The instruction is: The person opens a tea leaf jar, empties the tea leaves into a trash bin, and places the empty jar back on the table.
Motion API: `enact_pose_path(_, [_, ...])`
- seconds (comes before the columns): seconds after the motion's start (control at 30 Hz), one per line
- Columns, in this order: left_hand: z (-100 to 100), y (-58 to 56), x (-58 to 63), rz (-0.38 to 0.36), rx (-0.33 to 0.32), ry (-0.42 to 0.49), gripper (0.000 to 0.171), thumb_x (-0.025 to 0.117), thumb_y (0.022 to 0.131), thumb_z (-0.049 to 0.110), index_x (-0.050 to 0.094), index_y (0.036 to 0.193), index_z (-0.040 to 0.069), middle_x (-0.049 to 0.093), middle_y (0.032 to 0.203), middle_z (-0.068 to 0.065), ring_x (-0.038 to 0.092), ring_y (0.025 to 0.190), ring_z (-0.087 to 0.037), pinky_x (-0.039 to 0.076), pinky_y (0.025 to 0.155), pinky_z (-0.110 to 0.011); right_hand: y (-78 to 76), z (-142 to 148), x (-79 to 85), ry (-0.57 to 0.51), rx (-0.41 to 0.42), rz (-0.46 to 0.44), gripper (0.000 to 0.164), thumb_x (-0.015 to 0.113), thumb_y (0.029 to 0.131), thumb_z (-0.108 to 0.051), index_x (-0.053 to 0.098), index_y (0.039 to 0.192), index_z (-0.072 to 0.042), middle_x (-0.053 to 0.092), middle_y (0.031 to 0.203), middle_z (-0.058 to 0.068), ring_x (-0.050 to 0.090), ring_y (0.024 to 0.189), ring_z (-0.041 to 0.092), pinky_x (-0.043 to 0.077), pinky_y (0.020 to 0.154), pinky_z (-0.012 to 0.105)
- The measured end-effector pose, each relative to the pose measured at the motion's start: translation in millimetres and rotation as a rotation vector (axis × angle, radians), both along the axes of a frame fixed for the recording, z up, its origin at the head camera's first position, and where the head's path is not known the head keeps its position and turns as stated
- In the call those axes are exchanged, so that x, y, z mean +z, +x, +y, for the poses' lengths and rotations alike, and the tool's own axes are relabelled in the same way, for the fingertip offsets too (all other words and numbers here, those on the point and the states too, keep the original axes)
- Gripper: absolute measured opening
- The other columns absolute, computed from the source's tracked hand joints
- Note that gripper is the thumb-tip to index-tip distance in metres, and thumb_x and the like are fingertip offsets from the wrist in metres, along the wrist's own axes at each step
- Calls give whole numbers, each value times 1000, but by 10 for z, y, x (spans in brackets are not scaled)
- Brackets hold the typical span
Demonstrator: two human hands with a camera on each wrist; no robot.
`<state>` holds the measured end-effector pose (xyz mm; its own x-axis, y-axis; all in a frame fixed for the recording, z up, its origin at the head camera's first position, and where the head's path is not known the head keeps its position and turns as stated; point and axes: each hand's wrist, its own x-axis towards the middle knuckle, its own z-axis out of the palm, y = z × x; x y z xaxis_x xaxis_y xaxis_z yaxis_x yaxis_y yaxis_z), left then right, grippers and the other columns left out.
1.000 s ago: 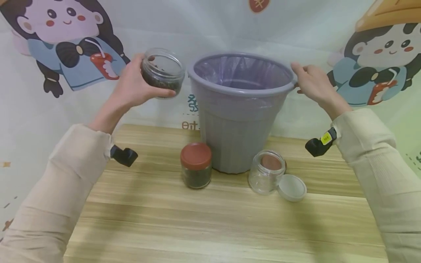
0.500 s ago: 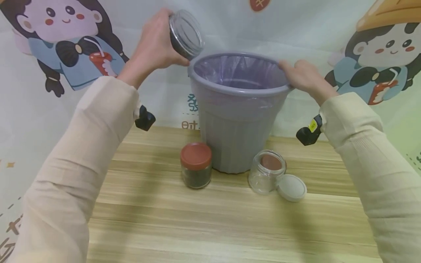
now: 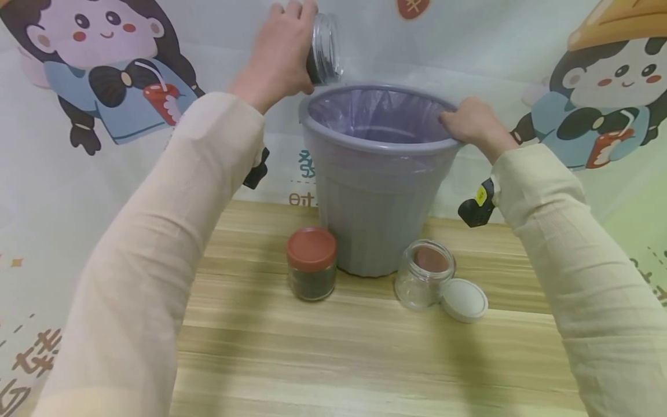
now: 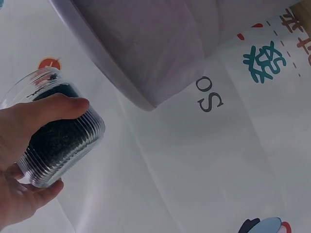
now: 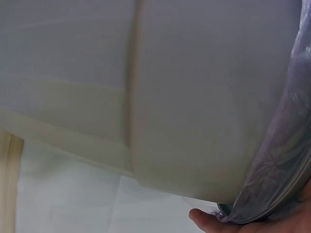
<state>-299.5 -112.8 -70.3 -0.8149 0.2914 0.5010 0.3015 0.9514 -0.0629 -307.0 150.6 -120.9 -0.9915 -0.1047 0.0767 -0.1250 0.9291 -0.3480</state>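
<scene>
My left hand (image 3: 281, 53) grips a glass jar (image 3: 326, 51) by its body, tipped onto its side with the open mouth facing right, just above and behind the left rim of the trash can. Dark loose grains (image 4: 60, 128) show through the ribbed glass in the left wrist view. My right hand (image 3: 475, 123) holds the right rim of the grey-purple trash can (image 3: 372, 208), thumb over the edge. A thin plastic liner (image 3: 375, 110) covers the inside; in the right wrist view its fold (image 5: 279, 160) lies over the outer edge near my fingers (image 5: 209, 221).
On the wooden table (image 3: 333, 359), a jar with a red lid (image 3: 311, 260) and dark contents stands before the trash can. To its right is an uncovered clear jar (image 3: 417, 286), with a white lid (image 3: 465, 300) leaning by it. A printed cloth (image 3: 208, 35) hangs behind.
My left hand has raised the jar, carried it right toward the trash can and turned it from nearly upright onto its side. My right hand has moved left and taken a fuller hold of the rim.
</scene>
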Motion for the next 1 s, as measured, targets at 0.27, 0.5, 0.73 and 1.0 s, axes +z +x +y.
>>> enact_pose_path(0.27, [117, -101, 42, -2, 33, -195, 84, 72, 67, 6, 21, 133, -4, 31, 132, -24, 30, 121, -39, 35, 97, -46, 10, -6, -25, 3, -17, 21, 42, 24, 86, -14, 45, 101, 19, 43, 113, 34, 42, 97, 39, 38, 87, 48])
enact_pose_path(0.5, [162, -126, 32, 103, 2, -314, 61, 58, 71, -8, 30, 125, -4, 36, 127, -24, 35, 116, -38, 39, 92, -44, 1, -27, -52, 0, -39, 14, 24, 26, 86, -15, 41, 77, 2, 45, 101, 27, 44, 90, 34, 40, 79, 44])
enact_pose_path(0.73, [216, -121, 59, 199, -52, -390, 62, 58, 70, -10, 32, 126, -4, 36, 130, -23, 33, 120, -37, 28, 102, -42, -24, -24, -42, 26, -49, 28, 28, 26, 87, -15, 43, 82, 6, 45, 99, 26, 45, 88, 34, 41, 78, 44])
enact_pose_path(1.0, [310, -135, 54, 276, -92, -416, 57, 57, 69, -12, 37, 121, -3, 40, 127, -21, 34, 120, -34, 24, 105, -40, -21, -12, -22, 21, -67, 27, 22, 27, 86, -14, 39, 74, 0, 45, 93, 22, 44, 83, 31, 39, 66, 34])
